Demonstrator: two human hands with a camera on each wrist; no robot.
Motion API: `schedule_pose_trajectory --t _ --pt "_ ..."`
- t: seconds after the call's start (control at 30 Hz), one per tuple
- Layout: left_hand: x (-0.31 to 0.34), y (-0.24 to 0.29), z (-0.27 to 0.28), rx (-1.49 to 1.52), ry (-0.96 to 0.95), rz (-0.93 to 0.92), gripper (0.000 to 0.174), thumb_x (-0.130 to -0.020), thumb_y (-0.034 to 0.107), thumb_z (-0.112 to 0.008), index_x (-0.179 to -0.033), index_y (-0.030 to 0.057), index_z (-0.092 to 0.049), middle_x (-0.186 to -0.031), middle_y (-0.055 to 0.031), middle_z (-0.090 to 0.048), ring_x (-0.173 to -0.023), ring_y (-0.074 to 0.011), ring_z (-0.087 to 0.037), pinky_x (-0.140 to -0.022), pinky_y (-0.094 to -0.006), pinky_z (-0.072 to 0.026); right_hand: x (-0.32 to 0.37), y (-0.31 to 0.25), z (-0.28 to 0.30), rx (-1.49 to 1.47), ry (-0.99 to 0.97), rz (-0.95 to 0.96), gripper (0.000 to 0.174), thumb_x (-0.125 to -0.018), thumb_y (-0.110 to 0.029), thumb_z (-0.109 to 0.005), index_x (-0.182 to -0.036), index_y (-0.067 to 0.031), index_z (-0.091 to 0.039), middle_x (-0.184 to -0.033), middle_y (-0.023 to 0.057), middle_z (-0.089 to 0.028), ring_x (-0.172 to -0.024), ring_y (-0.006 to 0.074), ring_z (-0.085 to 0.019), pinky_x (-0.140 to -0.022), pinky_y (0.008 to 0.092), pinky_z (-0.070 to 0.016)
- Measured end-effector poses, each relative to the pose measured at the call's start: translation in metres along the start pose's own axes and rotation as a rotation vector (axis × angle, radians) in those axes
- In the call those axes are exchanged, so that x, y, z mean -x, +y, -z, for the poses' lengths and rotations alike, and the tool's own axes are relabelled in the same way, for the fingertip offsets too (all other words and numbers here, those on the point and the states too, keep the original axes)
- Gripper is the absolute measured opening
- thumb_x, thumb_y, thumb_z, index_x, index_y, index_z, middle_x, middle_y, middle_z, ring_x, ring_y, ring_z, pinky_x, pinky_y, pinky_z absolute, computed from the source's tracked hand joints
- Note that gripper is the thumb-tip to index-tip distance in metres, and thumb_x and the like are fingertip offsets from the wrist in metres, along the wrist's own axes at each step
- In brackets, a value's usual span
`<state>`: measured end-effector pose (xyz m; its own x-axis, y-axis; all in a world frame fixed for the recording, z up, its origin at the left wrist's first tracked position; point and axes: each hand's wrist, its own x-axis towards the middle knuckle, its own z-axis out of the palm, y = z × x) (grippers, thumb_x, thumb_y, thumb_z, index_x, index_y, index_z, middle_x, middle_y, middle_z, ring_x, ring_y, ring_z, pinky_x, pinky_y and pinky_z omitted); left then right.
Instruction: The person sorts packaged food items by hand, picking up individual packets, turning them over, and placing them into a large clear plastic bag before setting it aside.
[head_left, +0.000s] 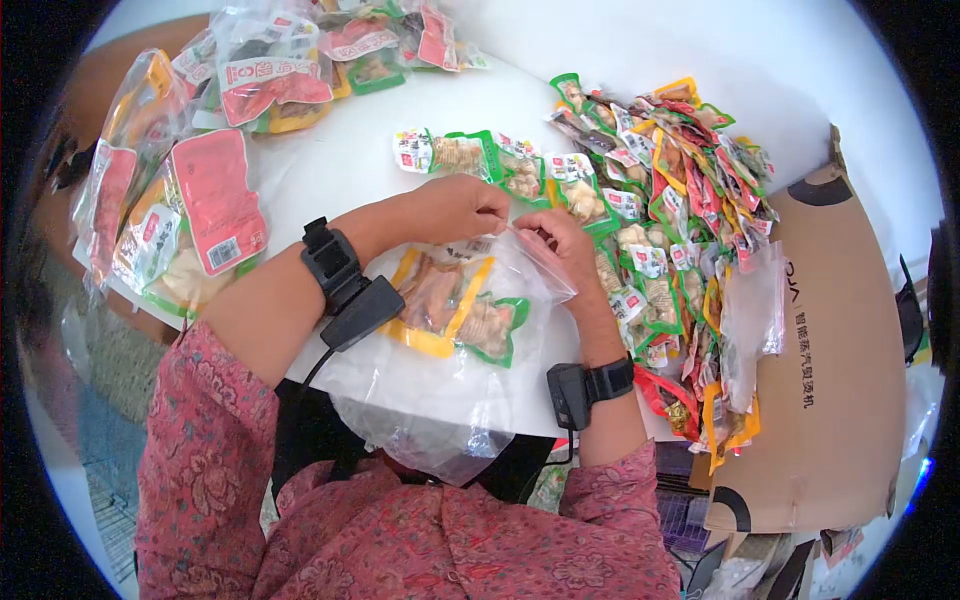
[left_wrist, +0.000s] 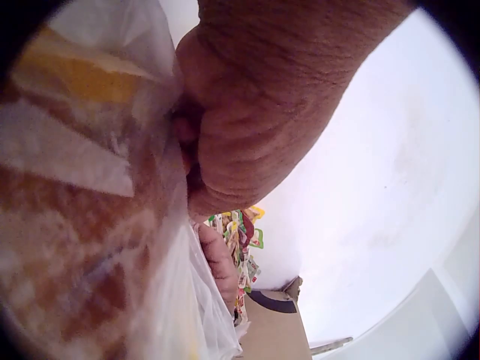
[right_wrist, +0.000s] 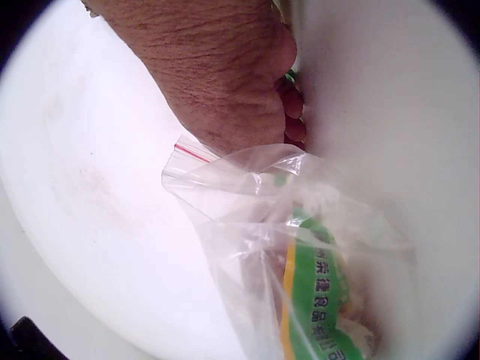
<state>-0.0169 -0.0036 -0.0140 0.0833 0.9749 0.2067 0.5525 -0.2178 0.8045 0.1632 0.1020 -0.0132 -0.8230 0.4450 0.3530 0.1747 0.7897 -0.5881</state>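
Observation:
A clear zip bag lies at the near side of the white table, with a yellow-edged food packet and a green-edged packet inside. My left hand pinches the bag's top edge with curled fingers. Just to its right, my right hand grips the same edge near the corner. In the right wrist view a red zip strip shows beside the right hand. The left wrist view has the bag close up beside the left hand, whose fingertips are partly hidden.
A large heap of small food packets covers the table's right side. Three green-edged packets lie in a row beyond my hands. Filled clear bags stand at the left and back. A cardboard box stands at the right.

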Motion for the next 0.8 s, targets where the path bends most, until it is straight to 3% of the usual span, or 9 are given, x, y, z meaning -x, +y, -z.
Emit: schedule_pose_trajectory --t 0.17,0.23,0.8 --pt "0.0002 0.0014 0.0001 -0.037 0.007 -0.016 0.015 -0.077 0.019 -0.054 -0.080 0.0043 -0.056 -0.070 -0.0106 -0.057 -0.064 -0.0204 -0.053 -0.061 -0.0321 -0.0422 0.0003 -0.0026 0.0009 0.025 -0.001 -0.033 0.014 -0.076 -0.017 -0.060 -0.085 -0.0067 -0.061 -0.081 0.0080 -0.058 -0.074 0.0215 -0.056 -0.065 0.0290 -0.0446" --pt "0.0014 0.0030 0.0004 -0.041 -0.012 -0.012 0.011 -0.080 0.015 -0.052 -0.079 0.0039 -0.054 -0.067 -0.0051 -0.053 -0.064 -0.0120 -0.049 -0.061 -0.0273 -0.0413 0.0000 -0.0027 0.0012 0.028 -0.012 -0.051 0.014 -0.076 -0.018 -0.060 -0.084 -0.0068 -0.061 -0.081 0.0080 -0.058 -0.075 0.0220 -0.056 -0.066 0.0292 -0.0447" --pt "0.0010 0.0001 0.0001 -0.030 -0.021 -0.034 0.014 -0.081 0.017 -0.053 -0.078 0.0039 -0.053 -0.065 -0.0043 -0.051 -0.063 -0.0112 -0.048 -0.060 -0.0274 -0.0406 0.0005 -0.0021 0.0002 0.039 0.002 -0.010 0.015 -0.076 -0.018 -0.060 -0.085 -0.0063 -0.061 -0.081 0.0089 -0.058 -0.075 0.0239 -0.057 -0.064 0.0309 -0.0453"
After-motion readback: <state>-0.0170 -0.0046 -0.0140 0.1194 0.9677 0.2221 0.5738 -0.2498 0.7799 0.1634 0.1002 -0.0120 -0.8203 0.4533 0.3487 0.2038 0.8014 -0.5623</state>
